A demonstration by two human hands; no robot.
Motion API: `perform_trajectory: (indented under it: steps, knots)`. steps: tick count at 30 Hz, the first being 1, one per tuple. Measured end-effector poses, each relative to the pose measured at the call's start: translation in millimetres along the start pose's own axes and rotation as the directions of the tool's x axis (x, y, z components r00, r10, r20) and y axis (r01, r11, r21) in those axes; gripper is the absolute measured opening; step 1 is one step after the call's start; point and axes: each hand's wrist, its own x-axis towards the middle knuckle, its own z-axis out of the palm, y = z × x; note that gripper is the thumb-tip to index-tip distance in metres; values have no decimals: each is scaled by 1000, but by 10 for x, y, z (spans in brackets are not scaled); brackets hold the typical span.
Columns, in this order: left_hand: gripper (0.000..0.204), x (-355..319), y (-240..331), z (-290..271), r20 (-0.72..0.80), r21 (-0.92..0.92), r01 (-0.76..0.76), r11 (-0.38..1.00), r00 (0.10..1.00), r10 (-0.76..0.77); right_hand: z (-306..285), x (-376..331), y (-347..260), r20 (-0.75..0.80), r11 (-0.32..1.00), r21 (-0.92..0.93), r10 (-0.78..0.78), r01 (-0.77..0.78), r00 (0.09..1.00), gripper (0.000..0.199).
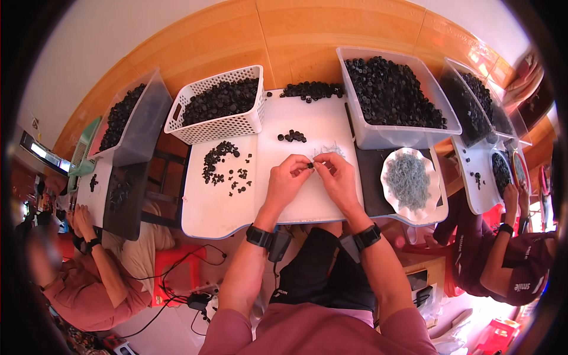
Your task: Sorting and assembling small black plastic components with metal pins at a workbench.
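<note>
I take the white table (pixel 219 207) as my landmark: at its far right edge stands a clear tub (pixel 378 133) of black caps, at its far left a white basket (pixel 222 125) of the same, and a wavy white dish (pixel 391 177) sits off its right side. Over the table's middle, my left hand (pixel 286 180) and right hand (pixel 336 174) meet, fingertips pinched shut on one small black cap (pixel 310 166). I judge it light, stiff and easily dropped, best gripped by its rim.
</note>
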Motion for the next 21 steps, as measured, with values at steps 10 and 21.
perform_trajectory:
  steps: [10,21]
  knots:
    - [24,46,-80,-26,42,75,-128,989,991,125,-45,14,98,107,976,166,127,-144,986,13]
    - [24,727,-56,-414,128,592,-290,752,955,267,-14,20,96,-125,987,154,-18,38,992,20]
